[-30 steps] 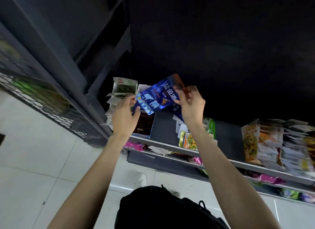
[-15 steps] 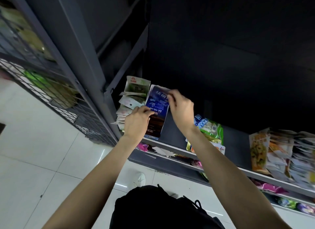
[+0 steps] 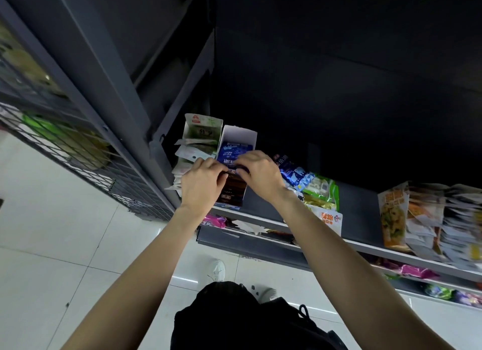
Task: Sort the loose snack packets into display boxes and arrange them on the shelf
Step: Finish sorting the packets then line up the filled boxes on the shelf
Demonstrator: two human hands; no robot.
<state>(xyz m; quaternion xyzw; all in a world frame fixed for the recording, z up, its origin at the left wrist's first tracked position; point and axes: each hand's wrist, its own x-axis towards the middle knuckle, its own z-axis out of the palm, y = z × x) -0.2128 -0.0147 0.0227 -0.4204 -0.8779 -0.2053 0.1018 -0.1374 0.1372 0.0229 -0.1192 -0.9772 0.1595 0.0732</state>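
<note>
Pinching the blue packet [image 3: 233, 154] from both sides: your left hand [image 3: 202, 184] and right hand [image 3: 260, 175], fingers curled, over the display box [image 3: 238, 137] on the shelf [image 3: 365, 248].

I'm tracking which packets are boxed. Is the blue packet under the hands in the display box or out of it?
In. The blue packet sits inside the white display box, its top below the box's back wall, both hands at its lower part.

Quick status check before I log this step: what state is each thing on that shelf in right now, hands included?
Display box: open-topped, standing on the shelf, part filled.
Blue packet: upright inside the display box, gripped from both sides.
Left hand: fingers curled on the blue packet.
Right hand: fingers curled on the blue packet.
Loose packets: lying unsorted beside the box.
Shelf: partly stocked.
</note>
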